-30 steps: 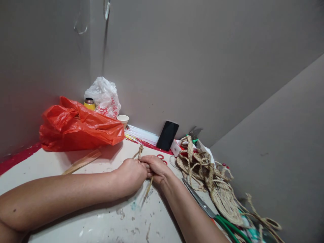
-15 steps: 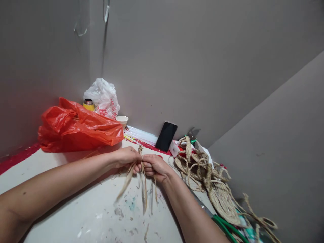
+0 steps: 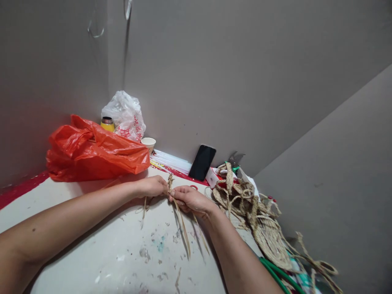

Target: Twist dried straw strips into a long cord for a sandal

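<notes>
My left hand (image 3: 157, 187) pinches a small braid of dry straw (image 3: 170, 179) from its left side, over the white tabletop (image 3: 128, 253). Against it on the right, my right hand (image 3: 190, 199) is closed on the straw just below the braided part. The braid's short top stands up between the fingers of both hands. Long loose strands (image 3: 183, 234) hang down below my right hand, and a shorter one (image 3: 145, 207) shows under my left. The fingertips partly hide where the strands cross.
Left and behind are a red plastic bag (image 3: 98, 157), a yellow bottle (image 3: 107, 124), a white bag (image 3: 127, 116) and a cup (image 3: 148, 143). A phone (image 3: 202, 162) leans on the wall. Right are scissors (image 3: 235, 160), braided straw coils (image 3: 271, 241) and green handles (image 3: 275, 273).
The long strands have swung from below my left hand toward the right under my right hand. More of the braid's top shows between the hands. The view has shifted slightly.
</notes>
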The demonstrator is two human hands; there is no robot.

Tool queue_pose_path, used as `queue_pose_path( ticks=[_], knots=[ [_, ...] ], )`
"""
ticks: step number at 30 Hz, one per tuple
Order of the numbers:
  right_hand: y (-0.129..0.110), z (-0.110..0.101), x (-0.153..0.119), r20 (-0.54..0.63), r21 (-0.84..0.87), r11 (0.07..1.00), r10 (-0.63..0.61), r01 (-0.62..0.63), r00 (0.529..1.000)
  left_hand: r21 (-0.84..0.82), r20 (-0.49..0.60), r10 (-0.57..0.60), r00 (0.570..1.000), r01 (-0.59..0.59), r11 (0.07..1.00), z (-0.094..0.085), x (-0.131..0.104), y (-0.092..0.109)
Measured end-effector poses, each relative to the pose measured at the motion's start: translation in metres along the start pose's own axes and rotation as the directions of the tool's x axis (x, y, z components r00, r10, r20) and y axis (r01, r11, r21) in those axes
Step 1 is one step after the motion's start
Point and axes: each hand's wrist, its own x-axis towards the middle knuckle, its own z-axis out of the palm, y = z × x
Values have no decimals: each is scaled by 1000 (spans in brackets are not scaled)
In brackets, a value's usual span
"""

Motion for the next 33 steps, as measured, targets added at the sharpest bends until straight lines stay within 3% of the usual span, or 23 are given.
queue_pose_path(
  ticks=[2, 7, 12, 20, 26, 30, 33],
  knots=[
    [-2, 2, -1, -42, -139, 990, -22, 15, 999, 25, -16, -14, 1000, 15, 1000, 1, -1, 2],
    [-9, 6, -4, -94, -287, 957, -62, 32, 994, -39, 33, -32, 999, 33, 999, 1, 1, 0],
    [-12, 9, -5, -149, -582, 812, -169, 52, 974, -132, 60, -28, 998, 36, 991, 2, 6, -7],
    [-16, 16, -7, -191, -733, 680, -243, 27, 951, -241, 85, -72, 994, 91, 966, 4, 4, -5],
    [-14, 15, -8, -189, -790, 612, -259, 10, 947, -190, 3, -58, 998, 58, 980, 8, 4, -3],
    [-22, 11, -15, -212, -794, 605, -195, -53, 958, -142, -44, -51, 998, 44, 989, 11, 4, -3],
    [-26, 10, -18, -235, -736, 672, -133, -87, 963, -134, -71, -45, 996, 35, 990, 12, 2, -2]
  ],
)
